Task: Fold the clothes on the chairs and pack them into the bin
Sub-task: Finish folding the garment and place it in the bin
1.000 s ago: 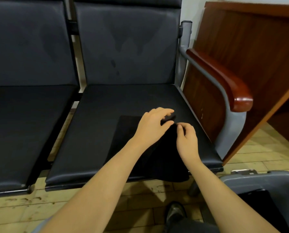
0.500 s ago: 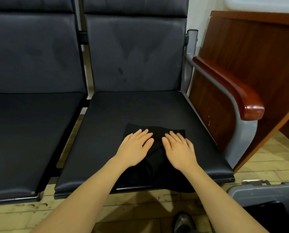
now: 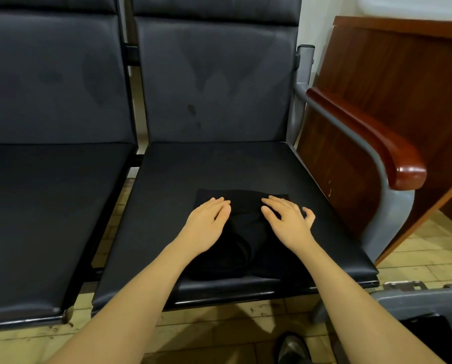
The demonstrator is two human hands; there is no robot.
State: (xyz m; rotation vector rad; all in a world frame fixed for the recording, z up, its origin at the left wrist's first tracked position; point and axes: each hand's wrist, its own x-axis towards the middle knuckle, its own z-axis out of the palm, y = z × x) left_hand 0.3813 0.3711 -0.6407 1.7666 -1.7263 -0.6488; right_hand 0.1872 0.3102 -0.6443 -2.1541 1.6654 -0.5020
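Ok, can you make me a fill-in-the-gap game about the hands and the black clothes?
1. The black garment lies on the seat of the ____-hand chair.
2. Both hands, left hand and right hand, rest on it with fingers ____.
3. The armrest is topped with reddish ____.
4. The grey bin stands on the ____.

Missing words: right; straight; wood; floor

Dim, even indoor light — wide-angle bowing at edges.
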